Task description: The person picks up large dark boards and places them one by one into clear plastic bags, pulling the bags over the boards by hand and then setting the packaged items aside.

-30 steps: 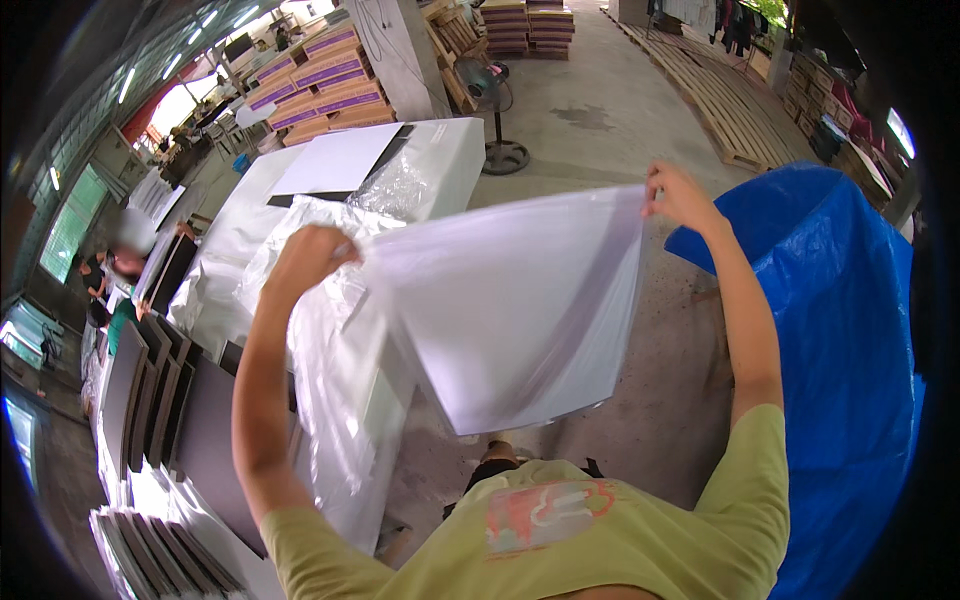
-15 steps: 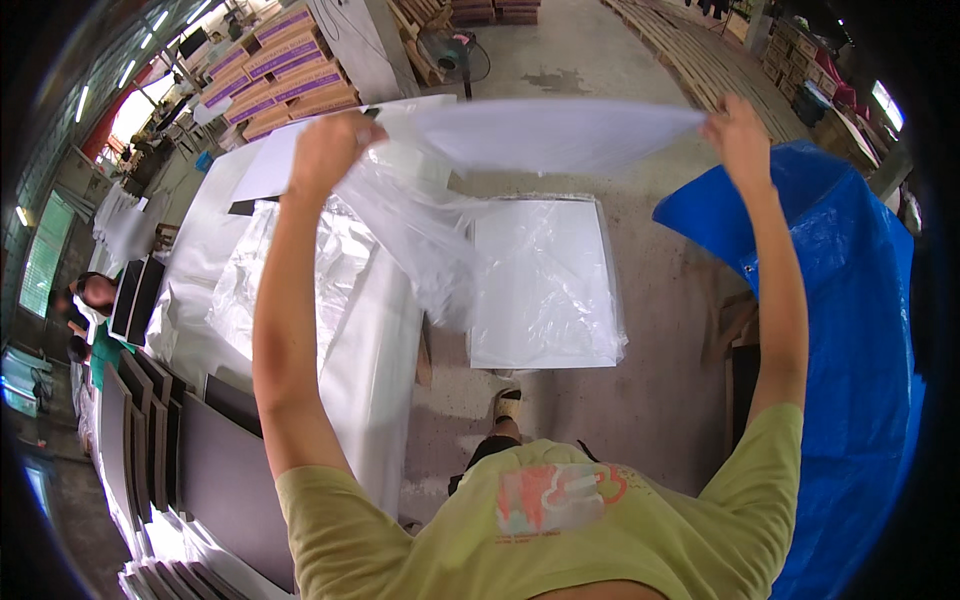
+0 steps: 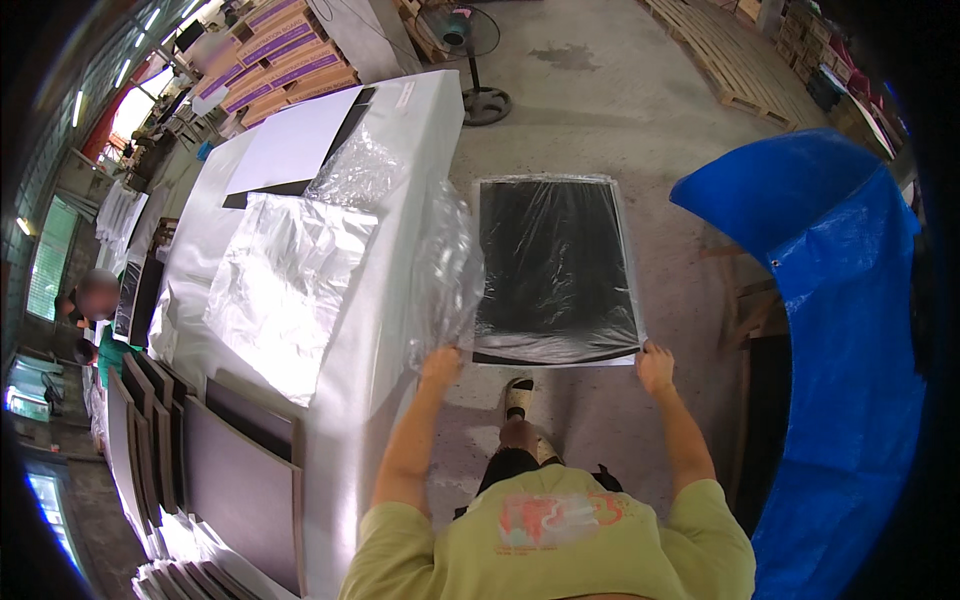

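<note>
A black sheet (image 3: 560,270) under glossy clear film lies low in front of me, with a white edge (image 3: 610,361) showing along its near side. At its near left corner my left hand (image 3: 440,368) is closed, where loose clear plastic film (image 3: 448,270) bunches beside the sheet. My right hand (image 3: 655,368) pinches the near right corner. Both arms reach down and forward. The fingertips are small in view, so how many layers each hand holds cannot be made out.
A white-covered table (image 3: 400,200) on the left bears crumpled plastic (image 3: 290,280) and a white board (image 3: 295,140). Dark boards (image 3: 240,480) lean nearer me. A blue tarp (image 3: 840,300) covers things at right. Beyond stand a fan (image 3: 485,100) and a pallet (image 3: 725,60). Two people are far left.
Both hands have come down and toward me from high up, where they stretched a pale sheet. A black surface now shows where a white, film-covered one lay.
</note>
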### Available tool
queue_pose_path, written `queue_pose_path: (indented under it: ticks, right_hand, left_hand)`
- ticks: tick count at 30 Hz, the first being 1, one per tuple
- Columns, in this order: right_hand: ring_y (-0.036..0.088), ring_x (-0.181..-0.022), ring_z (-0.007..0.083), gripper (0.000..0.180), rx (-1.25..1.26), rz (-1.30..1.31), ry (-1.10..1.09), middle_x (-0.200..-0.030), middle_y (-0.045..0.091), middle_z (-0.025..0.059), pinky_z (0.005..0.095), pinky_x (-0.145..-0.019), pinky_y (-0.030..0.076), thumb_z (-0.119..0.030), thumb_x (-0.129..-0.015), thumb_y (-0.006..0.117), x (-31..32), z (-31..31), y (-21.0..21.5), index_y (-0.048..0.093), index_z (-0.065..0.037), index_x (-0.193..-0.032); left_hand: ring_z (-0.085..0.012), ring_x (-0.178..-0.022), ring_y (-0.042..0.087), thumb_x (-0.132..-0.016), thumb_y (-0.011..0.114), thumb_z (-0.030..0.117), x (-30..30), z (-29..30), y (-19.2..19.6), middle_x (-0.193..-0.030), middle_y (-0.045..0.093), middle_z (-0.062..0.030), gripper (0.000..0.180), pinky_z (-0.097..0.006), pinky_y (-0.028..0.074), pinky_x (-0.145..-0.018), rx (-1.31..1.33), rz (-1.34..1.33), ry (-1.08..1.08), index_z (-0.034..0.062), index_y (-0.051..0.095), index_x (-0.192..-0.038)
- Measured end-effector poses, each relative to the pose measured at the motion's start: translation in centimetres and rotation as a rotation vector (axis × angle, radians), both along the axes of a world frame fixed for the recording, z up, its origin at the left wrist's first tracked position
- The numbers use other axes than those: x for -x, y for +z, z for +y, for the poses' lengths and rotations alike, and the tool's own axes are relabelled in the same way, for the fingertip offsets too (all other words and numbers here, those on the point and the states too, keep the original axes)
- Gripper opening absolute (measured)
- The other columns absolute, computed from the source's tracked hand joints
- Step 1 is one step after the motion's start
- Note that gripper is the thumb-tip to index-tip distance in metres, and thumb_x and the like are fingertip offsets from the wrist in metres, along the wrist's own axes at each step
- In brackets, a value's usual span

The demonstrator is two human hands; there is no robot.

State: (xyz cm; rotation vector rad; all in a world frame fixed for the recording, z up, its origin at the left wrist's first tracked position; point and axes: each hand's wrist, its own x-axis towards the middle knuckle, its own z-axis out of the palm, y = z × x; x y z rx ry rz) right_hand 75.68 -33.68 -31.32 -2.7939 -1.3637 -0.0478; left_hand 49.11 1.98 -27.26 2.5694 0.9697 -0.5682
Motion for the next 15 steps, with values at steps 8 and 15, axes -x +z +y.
queue_pose_path:
  ticks: [8,15]
  right_hand:
    - [0.058,-0.085,0.0286,0.012,0.238,0.327,-0.319,-0.089,0.059,0.0106,0.0429,-0.074,0.045,-0.01,-0.07,0.055,3.1,-1.2,-3.3,0.065,-0.009,-0.076]
    - [0.049,-0.1,0.0323,0.042,-0.35,0.674,0.316,-0.108,0.051,0.0155,0.0364,-0.083,0.041,-0.024,-0.068,0.069,11.8,6.0,6.4,0.057,-0.009,-0.106]
  left_hand:
    - [-0.0283,-0.102,0.052,-0.071,0.062,0.016,3.9,-3.6,-5.1,-0.104,0.055,-0.013,0.048,-0.037,0.042,-0.085,0.185,-0.214,-0.032,0.01,0.05,-0.117]
    - [-0.0097,-0.062,0.041,-0.081,0.043,0.056,9.1,-8.5,9.0,-0.101,0.051,-0.0066,0.069,-0.022,0.033,-0.053,1.187,-1.158,0.707,0.0104,0.032,-0.131]
